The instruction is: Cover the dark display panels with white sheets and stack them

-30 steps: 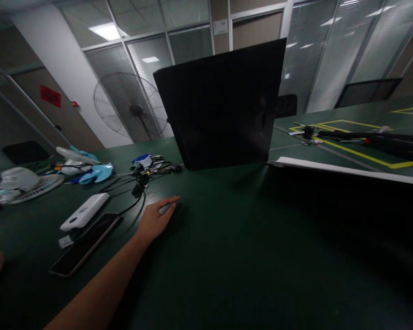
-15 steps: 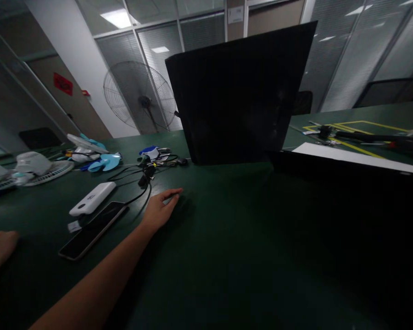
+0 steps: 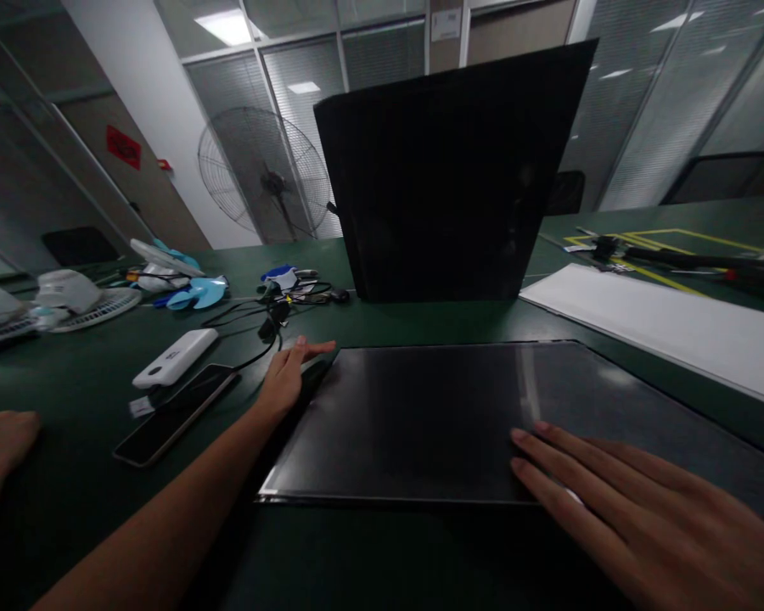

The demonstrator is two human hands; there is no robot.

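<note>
"Panel [image 3: 420, 416], dark, glossy. Position?"

"On the counter [image 3: 413, 321], between the two sets of fingers. Far left corner just beside the left fingers [image 3: 317, 349]; near edge passes under the right fingers [image 3: 560, 464]."

"State of each?"

"Left: stretched and parted, clasping nothing visible; contact with the corner cannot be told. Right: laid long over the near part of the face. Thumb out of sight, so whether the edge is pinched cannot be told."

"Handling estimate?"

"Judged thin, stiff, fairly light for its breadth. Face probably slippery and quick to smear; glass-like, hence likely fragile if bent or pressed at one spot. Suggested hold: opposite side edges, fingers beneath, thumbs on the rim, no load mid-face."

"Surroundings?"

"Phone [image 3: 175, 416] and white device [image 3: 175, 358] to the left of the left fingers, black cable [image 3: 261, 359] nearer to them. Upright black slab [image 3: 452, 187] beyond both sets. White board [image 3: 662, 327] beyond the right fingers. Another person's hand [image 3: 3, 441], well apart, at far left."
</note>
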